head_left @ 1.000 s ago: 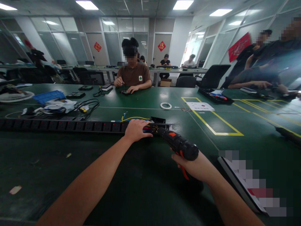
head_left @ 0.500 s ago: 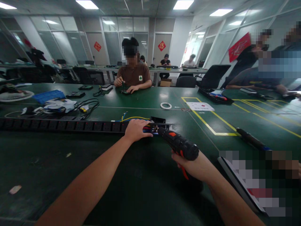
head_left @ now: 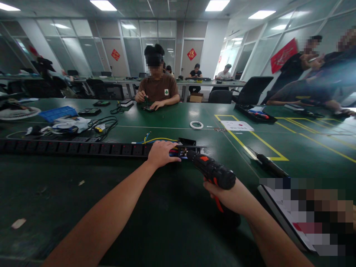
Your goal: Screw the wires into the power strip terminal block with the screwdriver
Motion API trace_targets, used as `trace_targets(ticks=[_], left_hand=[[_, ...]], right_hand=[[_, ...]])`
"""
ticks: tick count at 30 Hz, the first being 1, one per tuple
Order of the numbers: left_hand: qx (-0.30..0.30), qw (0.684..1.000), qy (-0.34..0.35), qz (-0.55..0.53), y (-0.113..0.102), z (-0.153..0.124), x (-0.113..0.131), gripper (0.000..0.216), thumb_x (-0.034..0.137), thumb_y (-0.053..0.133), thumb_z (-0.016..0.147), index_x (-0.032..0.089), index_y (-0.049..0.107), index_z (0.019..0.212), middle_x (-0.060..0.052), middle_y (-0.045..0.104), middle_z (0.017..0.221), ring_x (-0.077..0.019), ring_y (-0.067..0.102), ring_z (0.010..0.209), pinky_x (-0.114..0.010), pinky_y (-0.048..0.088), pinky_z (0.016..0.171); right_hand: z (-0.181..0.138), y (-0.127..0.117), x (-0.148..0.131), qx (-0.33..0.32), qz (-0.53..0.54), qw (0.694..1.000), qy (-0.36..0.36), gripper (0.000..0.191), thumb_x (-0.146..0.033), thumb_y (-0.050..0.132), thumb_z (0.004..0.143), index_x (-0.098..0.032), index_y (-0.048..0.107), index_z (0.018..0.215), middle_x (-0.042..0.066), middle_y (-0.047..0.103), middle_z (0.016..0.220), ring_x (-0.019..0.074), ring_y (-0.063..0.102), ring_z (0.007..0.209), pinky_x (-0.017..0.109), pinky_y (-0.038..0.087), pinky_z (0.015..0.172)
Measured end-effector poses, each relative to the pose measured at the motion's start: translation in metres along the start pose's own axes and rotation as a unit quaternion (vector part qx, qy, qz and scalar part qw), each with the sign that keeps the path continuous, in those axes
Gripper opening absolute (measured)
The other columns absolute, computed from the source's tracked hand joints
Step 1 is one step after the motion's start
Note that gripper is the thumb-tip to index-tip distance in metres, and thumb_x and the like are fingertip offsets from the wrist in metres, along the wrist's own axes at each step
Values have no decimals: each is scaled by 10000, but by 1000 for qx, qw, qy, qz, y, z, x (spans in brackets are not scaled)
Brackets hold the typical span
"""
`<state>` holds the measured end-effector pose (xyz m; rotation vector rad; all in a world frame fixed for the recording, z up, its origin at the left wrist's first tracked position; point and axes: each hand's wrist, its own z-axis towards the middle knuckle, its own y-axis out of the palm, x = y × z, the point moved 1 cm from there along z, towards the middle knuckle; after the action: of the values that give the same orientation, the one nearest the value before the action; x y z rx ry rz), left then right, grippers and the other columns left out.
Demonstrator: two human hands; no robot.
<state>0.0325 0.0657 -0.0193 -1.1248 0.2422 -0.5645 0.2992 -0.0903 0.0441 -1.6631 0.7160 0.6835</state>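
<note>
Left hand (head_left: 161,154) clamped down over the long power strip (head_left: 83,148) on the table (head_left: 167,222), right hand (head_left: 230,196) gripping the electric screwdriver (head_left: 211,171), tip at the strip's open end. Wires (head_left: 155,140) hang out there, so it's not closed up yet. Can't really make out any screws.

The person's own body shows only as two arms and two hands. The left forearm (head_left: 111,211) is bare along all its visible length, smooth, broad at the lower edge of the picture and narrowing to a slim wrist. The left hand (head_left: 160,154) is bare too, showing its back and knuckles. The right forearm (head_left: 272,241) is likewise bare, and the right hand (head_left: 226,196) shows a bare wrist and thumb side, with its fingers mostly hidden.
</note>
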Motion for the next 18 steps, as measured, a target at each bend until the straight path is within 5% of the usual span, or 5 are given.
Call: trace_targets(ticks=[18], left_hand=[[3, 1000, 2, -1, 0, 0, 0, 847, 854, 723, 866, 250, 724, 1460, -105, 759, 1439, -358, 687, 1287, -485, 446, 1073]], right_hand=[[0, 0, 1, 2, -8, 1000, -10, 137, -257, 710, 834, -207, 702, 961, -6, 721, 688, 204, 721, 649, 303, 546, 633]])
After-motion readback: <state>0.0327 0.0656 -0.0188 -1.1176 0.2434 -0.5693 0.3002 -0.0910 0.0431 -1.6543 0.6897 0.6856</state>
